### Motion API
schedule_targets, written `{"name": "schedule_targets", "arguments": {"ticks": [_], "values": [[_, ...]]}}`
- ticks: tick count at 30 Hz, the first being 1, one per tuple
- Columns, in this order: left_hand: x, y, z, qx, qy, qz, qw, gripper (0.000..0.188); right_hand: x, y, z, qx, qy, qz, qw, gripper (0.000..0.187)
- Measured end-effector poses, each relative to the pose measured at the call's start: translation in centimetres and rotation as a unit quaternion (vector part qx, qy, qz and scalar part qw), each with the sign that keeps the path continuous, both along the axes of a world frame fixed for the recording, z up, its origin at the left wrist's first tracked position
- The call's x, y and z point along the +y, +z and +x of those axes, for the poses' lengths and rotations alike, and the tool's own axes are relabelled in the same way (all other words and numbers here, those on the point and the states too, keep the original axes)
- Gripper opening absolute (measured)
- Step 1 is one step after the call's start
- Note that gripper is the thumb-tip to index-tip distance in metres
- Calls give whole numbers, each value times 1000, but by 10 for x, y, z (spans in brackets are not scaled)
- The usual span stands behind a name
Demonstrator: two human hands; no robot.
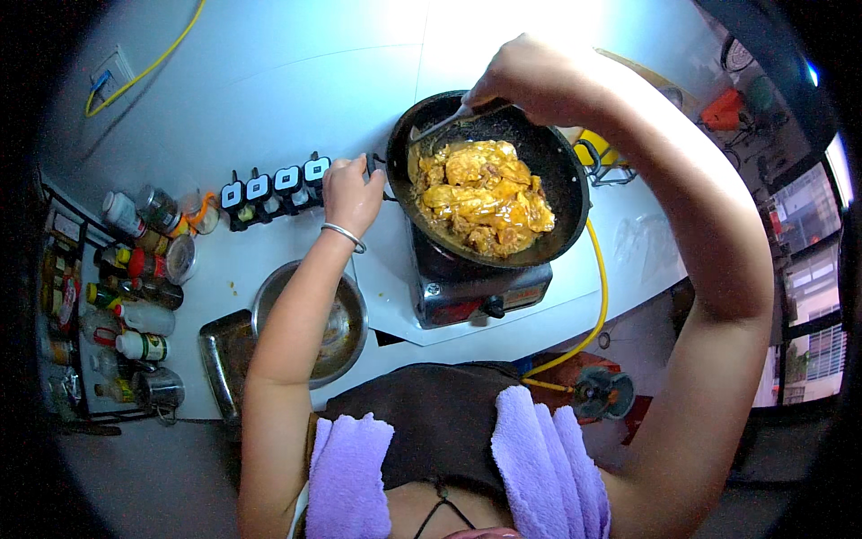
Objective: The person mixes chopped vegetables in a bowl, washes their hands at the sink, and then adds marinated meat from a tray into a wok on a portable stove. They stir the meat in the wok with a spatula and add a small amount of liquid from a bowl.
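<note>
A black wok (567,190) sits tilted on the stove, with chunky yellow-brown food in glossy sauce (485,199) heaped in its middle. My left hand (353,194) is closed at the wok's left loop handle (376,167), a silver bangle on the wrist. Over the wok's far rim, my right hand (537,79) grips a metal spatula (442,125) from above. The spatula's blade rests against the wok's inner left wall, beside the food; its handle end is hidden in my fist.
Beneath the wok stands a gas stove (485,298), with a yellow hose (600,305) running to an orange gas cylinder (597,370). A steel bowl (353,346) and rectangular metal pan (215,359) lie left, beside seasoning boxes (259,188) and racked jars (148,316).
</note>
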State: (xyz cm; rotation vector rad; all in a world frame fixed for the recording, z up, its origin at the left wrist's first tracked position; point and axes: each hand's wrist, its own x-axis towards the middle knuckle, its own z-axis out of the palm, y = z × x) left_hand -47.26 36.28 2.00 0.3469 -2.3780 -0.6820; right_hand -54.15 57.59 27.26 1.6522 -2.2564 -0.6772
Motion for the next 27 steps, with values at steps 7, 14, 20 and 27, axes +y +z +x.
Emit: {"name": "schedule_targets", "arguments": {"ticks": [7,14,20,27], "values": [[3,9,3,-31,-2,40,999,29,10,-28,13,0,-155,143,977,29],[4,5,-5,-24,-4,19,1000,27,41,-6,24,62,-136,118,982,31],[-6,0,-5,-26,0,7,1000,28,32,20,52,106,-7,38,994,35],[4,11,0,-63,-19,39,997,33,26,16,66,74,30,15,997,34]]}}
